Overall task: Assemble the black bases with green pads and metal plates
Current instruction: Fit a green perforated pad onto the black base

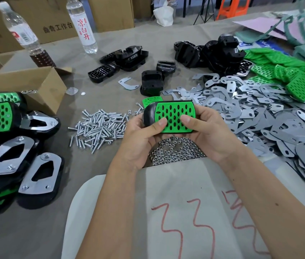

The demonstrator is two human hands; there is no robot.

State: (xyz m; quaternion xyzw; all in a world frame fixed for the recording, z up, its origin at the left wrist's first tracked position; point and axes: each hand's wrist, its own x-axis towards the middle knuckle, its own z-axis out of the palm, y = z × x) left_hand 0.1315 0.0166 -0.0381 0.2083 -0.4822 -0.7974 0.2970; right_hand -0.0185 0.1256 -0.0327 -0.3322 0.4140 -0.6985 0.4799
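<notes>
1. Two hands hold one black base above the near middle of the tabletop: your left hand curls round its rounded left end and your right hand cups its right side, fingers hidden beneath.
2. Both thumbs press flat on the green pad, which lies in the top recess of the base; the grip is pressed, not spread.
3. By the look of it, the step in hand is seating the pad. Its edges appear level with the black rim, though the far edge is too foreshortened to judge.
4. Next, you probably need to turn the base over and take a metal plate from the heap spread along the right side of the tabletop.
5. Screws lie piled just left of your hands, and nuts sit directly below them near the front edge; both seem needed to fix the plate.
6. Finished units, plates bolted on, are stacked at the left edge beside a cardboard box.
7. Spare bases wait toward the far edge, with loose pads at the far right.
</notes>
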